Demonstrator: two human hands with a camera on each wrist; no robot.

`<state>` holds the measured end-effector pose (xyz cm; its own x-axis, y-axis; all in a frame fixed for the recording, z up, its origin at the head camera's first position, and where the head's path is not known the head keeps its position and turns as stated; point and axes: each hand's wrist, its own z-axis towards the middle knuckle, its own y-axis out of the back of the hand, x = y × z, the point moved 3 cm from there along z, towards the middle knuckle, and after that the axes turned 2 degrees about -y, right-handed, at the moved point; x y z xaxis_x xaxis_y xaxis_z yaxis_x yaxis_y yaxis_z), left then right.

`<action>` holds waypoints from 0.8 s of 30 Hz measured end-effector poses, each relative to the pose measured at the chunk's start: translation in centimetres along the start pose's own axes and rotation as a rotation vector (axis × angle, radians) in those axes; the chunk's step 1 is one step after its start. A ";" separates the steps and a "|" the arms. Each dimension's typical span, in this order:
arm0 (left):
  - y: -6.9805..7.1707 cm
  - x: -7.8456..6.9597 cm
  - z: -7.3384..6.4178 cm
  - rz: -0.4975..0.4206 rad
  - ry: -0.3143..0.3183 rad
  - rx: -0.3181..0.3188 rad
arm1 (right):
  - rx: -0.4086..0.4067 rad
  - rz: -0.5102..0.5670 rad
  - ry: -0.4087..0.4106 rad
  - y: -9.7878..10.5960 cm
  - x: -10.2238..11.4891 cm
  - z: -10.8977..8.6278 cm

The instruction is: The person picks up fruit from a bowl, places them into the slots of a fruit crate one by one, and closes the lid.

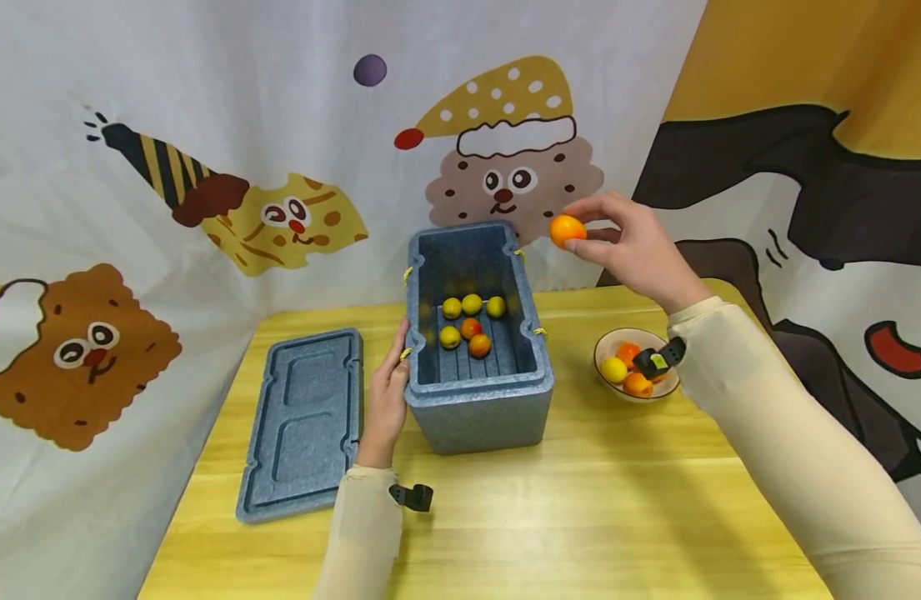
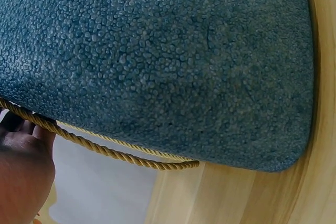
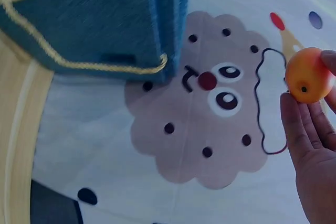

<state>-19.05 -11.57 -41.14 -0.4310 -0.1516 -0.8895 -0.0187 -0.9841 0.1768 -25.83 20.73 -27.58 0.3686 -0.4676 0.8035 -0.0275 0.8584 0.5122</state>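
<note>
So the right hand had exactly one orange fruit pinched between thumb and fingertips, up in the air near the far right corner of the blue-grey box. The left hand wasn't clutching anything, just rested against the box's left wall with fingers stretched along it. I counted six in the box: four yellow fruits plus two reddish-orange fruits. Right of that sat one bowl with at least four more, though a wrist strap hid some. One lid lay left on the bench.
</note>
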 end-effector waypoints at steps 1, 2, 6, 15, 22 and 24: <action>0.0 0.0 0.1 0.002 -0.009 -0.004 | 0.001 0.001 0.007 0.0 0.3 0.2; 0.0 0.0 0.2 0.001 -0.017 -0.006 | 0.002 0.004 0.012 -0.1 0.5 0.4; 0.0 0.0 0.2 -0.004 -0.015 -0.002 | 0.009 -0.001 0.035 -0.4 1.2 1.0; 0.1 0.1 0.0 -0.006 -0.008 0.000 | 0.052 -0.022 0.065 -1.5 2.5 2.6; 0.1 0.0 0.1 -0.006 -0.024 -0.006 | 0.075 -0.020 0.085 -2.8 3.4 4.2; 0.0 0.0 0.1 -0.008 -0.026 -0.008 | 0.091 -0.035 0.084 -3.2 3.7 4.6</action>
<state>-19.15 -11.61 -41.09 -0.4541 -0.1413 -0.8797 -0.0149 -0.9860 0.1661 -28.69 15.32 -24.88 0.4476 -0.4741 0.7582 -0.0961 0.8175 0.5679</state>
